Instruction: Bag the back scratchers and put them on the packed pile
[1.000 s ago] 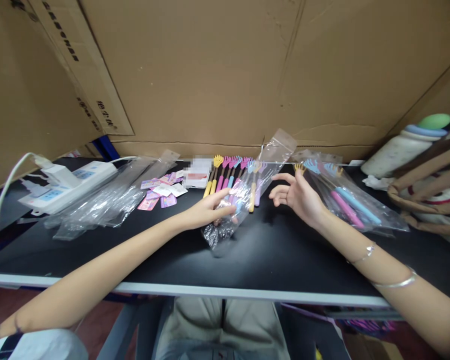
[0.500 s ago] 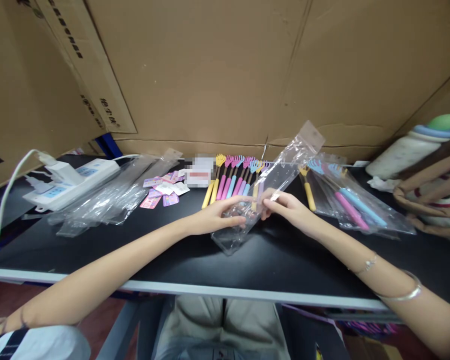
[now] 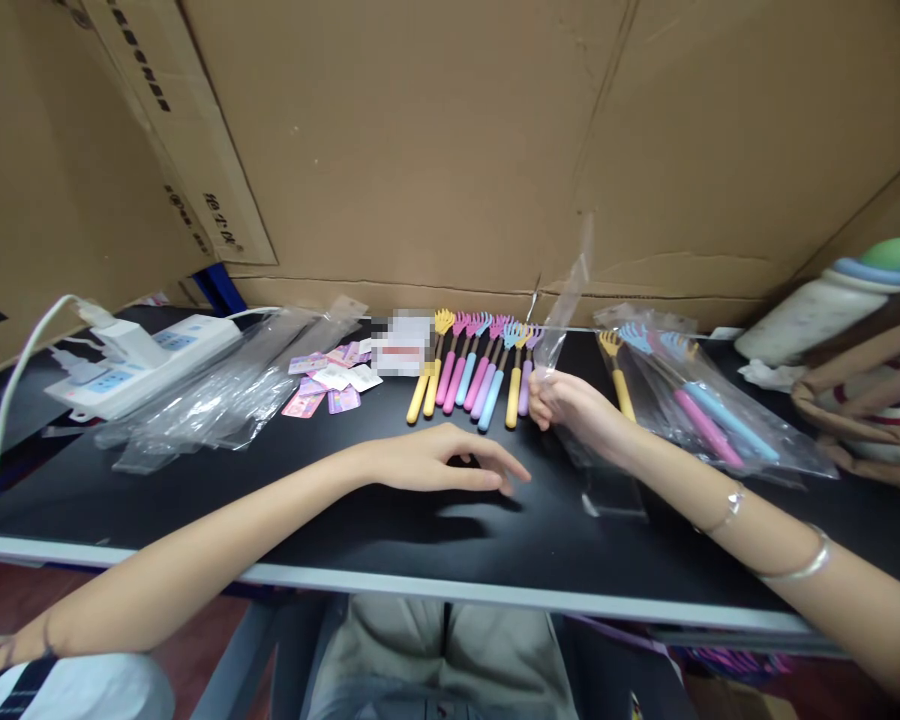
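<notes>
My right hand point(image 3: 581, 410) pinches an upright clear plastic bag point(image 3: 566, 305); its lower part hangs behind the wrist, close to the table. My left hand point(image 3: 450, 462) hovers just over the black tabletop, fingers apart and holding nothing. Between and beyond the hands lies a row of back scratchers point(image 3: 465, 380) with claw-shaped heads and yellow, pink, blue and purple handles. A single yellow back scratcher point(image 3: 624, 395) lies just past the right wrist, partly hidden by it. Further right, bagged back scratchers point(image 3: 709, 428) with pink and blue handles rest on the table.
At the left are a flat pile of clear bags point(image 3: 217, 390) and a white power strip point(image 3: 157, 365) with plugs. Small printed cards point(image 3: 343, 378) lie beside a blurred white item point(image 3: 403, 345). A bottle point(image 3: 825, 305) and brown bag point(image 3: 855, 390) stand right. Cardboard point(image 3: 420, 150) walls the back.
My left hand has let go of the plastic bag and moved down towards me. My right hand has turned the bag upright and moved it slightly right, uncovering the row of back scratchers.
</notes>
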The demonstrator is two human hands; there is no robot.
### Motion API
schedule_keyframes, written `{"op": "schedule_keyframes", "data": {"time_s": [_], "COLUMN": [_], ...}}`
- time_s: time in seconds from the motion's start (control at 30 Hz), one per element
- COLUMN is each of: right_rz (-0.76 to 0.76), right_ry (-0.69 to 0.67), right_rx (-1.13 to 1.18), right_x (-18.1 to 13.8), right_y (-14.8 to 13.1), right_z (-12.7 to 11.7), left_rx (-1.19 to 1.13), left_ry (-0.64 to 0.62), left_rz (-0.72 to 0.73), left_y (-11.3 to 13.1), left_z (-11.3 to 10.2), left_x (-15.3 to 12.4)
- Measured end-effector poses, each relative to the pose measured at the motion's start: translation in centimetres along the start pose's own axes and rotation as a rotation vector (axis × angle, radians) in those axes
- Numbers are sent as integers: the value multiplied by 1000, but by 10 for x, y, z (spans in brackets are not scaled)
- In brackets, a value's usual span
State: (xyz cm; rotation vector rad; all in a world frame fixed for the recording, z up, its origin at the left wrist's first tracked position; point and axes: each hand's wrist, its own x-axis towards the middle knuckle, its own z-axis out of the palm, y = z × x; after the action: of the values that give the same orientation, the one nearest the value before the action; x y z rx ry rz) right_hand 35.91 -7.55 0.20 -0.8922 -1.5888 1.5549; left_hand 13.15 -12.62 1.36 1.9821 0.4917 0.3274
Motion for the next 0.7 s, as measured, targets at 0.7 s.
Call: {"op": "schedule_keyframes", "data": {"time_s": [0.7], "right_rz": [-377], "right_ry": [-60], "right_rx": [-1480], "right_x": [-1], "right_y": [-7], "right_z": [24], "left_rx": [1029], "left_ry": [659], "left_rz": [43], "left_y": [-14], "left_z": [-11], "left_x": [-3]}}
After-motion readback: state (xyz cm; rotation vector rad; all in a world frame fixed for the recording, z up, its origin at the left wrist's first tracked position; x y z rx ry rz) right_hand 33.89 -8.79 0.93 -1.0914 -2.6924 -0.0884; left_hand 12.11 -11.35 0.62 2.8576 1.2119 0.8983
